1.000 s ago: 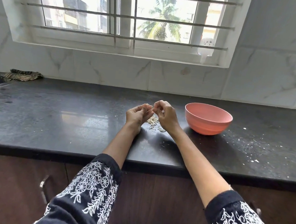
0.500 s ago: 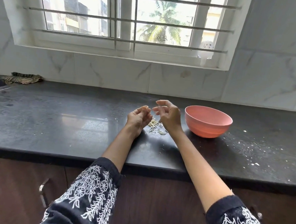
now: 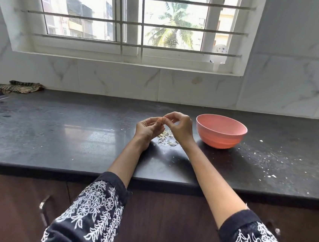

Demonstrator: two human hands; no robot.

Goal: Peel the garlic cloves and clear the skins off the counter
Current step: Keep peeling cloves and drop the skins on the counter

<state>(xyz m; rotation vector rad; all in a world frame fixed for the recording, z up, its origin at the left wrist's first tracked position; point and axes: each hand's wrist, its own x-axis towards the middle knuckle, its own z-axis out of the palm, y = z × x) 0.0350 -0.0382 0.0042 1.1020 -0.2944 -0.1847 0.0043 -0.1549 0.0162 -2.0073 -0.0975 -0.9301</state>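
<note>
My left hand (image 3: 147,130) and my right hand (image 3: 180,127) meet just above the black counter (image 3: 54,139), fingertips pinched together on a small garlic clove (image 3: 160,119) that is mostly hidden by the fingers. A little heap of pale garlic skins (image 3: 167,138) lies on the counter beneath and between the hands. A pink bowl (image 3: 220,134) stands just right of my right hand; its contents are out of sight.
White flecks of skin (image 3: 271,172) are scattered over the counter's right part. A striped cloth (image 3: 20,88) lies at the back left beside the sink edge. The marble-tiled wall and window rise behind; cabinet handles sit below the counter's front edge.
Half a second ago my right hand was spread open and apart from the left; now its fingers have come back to pinch the clove held by the left hand.
</note>
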